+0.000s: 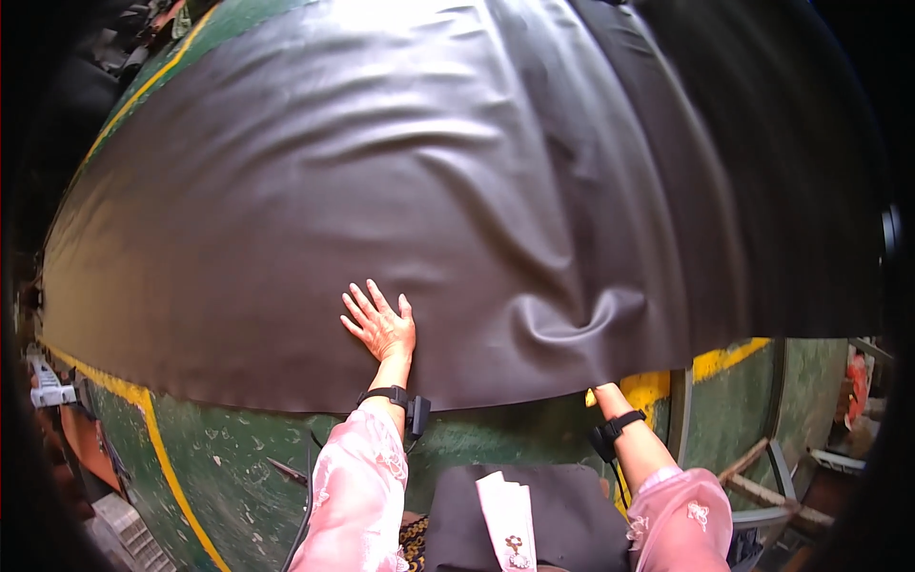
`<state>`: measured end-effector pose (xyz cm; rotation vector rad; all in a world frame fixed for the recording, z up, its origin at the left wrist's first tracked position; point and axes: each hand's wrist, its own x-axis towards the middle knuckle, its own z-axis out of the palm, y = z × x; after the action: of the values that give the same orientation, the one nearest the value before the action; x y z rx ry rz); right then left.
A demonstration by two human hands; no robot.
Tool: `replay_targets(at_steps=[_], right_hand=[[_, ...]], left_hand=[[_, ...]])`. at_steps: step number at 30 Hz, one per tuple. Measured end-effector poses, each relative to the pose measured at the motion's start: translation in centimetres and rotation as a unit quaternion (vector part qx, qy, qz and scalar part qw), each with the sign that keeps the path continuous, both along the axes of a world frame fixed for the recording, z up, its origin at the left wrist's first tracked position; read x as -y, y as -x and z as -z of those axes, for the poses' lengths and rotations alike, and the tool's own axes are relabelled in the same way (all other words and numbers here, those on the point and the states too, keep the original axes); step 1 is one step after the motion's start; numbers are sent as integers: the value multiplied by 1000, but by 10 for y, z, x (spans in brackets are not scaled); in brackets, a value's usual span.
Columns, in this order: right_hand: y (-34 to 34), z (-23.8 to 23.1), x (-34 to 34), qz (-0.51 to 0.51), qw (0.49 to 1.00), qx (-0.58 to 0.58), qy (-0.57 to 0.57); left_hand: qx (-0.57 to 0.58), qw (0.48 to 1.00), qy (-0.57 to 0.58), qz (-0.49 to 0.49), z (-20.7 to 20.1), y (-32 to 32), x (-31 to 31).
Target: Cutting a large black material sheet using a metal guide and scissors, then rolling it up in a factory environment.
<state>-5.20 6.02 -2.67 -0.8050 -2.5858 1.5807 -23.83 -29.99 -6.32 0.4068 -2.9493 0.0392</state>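
A wide sheet of dark, smooth leather-like material (286, 248) spreads in front of me, with soft folds running across it. Palm down, my left hand (383, 326) lies on the sheet near its front edge, fingers spread and holding nothing. My right hand (607, 395) reaches under the front edge at the right, so its fingers are hidden. Above it the material bulges into a curled fold (581, 324). A small yellow bit (591, 397) shows beside that hand; I cannot make out what it is.
Green surface (229, 458) with yellow lines (167, 467) shows around the sheet. A metal frame (762, 477) with bars stands at the lower right. A pointed tool (284, 470) lies near my left forearm. White and orange items (52, 383) sit at the left edge.
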Motion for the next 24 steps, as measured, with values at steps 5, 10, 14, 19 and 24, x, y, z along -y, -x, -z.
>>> replay_targets(at_steps=[5, 10, 14, 19, 24], right_hand=[[86, 3, 22, 11, 999, -10, 31], [78, 10, 6, 37, 998, 4, 57], [40, 31, -7, 54, 995, 16, 80], [-40, 66, -49, 87, 992, 43, 77], [-103, 15, -63, 52, 989, 92, -104]], left_hand=[[44, 999, 8, 2, 6, 0, 3], [187, 982, -23, 23, -33, -18, -26], [255, 960, -35, 108, -40, -83, -86], [305, 946, -44, 96, -45, -79, -93], [307, 948, -34, 77, -50, -79, -85]])
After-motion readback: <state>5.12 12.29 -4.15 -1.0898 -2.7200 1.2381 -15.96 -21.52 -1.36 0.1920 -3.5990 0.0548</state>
